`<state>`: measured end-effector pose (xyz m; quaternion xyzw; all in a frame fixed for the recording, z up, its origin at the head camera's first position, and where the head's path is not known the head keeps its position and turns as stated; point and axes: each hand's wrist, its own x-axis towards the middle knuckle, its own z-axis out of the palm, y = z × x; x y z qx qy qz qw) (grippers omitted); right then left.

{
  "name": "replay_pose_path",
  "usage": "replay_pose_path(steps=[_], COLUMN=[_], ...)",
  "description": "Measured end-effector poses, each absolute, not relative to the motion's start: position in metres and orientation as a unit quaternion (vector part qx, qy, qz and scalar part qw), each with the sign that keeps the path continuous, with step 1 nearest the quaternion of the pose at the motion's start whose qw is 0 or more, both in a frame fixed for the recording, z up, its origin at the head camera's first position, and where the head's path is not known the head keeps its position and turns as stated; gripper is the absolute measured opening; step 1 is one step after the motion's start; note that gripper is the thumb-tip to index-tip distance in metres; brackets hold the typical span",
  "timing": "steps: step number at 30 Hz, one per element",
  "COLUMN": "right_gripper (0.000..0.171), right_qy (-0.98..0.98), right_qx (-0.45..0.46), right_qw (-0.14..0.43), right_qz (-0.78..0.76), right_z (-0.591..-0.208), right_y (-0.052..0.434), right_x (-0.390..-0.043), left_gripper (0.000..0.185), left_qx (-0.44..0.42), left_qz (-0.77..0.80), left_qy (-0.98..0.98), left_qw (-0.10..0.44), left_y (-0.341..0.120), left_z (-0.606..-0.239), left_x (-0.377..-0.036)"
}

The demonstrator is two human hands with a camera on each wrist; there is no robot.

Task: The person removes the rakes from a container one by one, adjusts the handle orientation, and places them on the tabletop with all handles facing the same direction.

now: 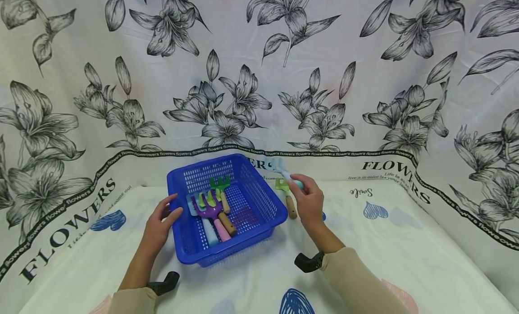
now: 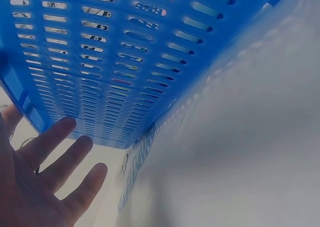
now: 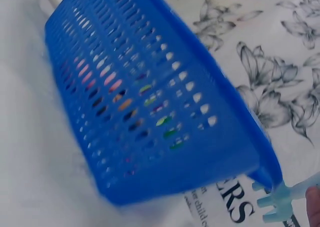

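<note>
Risk — right hand (image 1: 310, 201) pinches the light-blue rake (image 1: 284, 172) by its handle just past the blue basket (image 1: 259, 188) rim, left hand (image 1: 162, 219) flat and relaxed against the near wall — tines could snag the rim, tipping it.

A makeshift recording set rather than a lived-in room: a white cloth printed with black lilies (image 1: 243, 97) hangs as a backdrop behind and to either side of the grip, shutting out whatever lies beyond it. A black band reading "flowers" (image 1: 324, 152) runs along the fold where the drape meets the worktop (image 1: 405, 242), itself covered in the same sheet, printed with blue hearts and lettering. Just left of the grip stands a blue plastic basket (image 1: 259, 201) holding toy garden tools (image 1: 212, 208). Black camera mounts (image 1: 309, 261) strapped at the person's wrists mark the scene as a staged capture session.
</note>
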<state>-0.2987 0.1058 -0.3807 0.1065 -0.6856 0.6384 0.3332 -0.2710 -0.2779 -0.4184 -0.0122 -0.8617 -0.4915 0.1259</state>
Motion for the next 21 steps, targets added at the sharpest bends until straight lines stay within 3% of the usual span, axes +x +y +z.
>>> replay_pose_path(steps=[7,21], right_gripper=[0.025,0.026], right_qy=[-0.732,-0.774], right_qx=[0.070,0.031], right_qw=[0.303,0.300], right_qz=[0.607,0.556], right_z=[-0.395,-0.420], right_y=[0.124,0.160], right_x=[-0.293,-0.286], left_gripper=[0.072,0.072], left_qx=[-0.009,-0.009], left_qz=[-0.497,-0.500], left_qy=[-0.859,-0.857], left_qw=[0.122,0.123], left_y=[-0.278,-0.277], left_z=[-0.418,-0.417], left_x=[-0.270,-0.270])
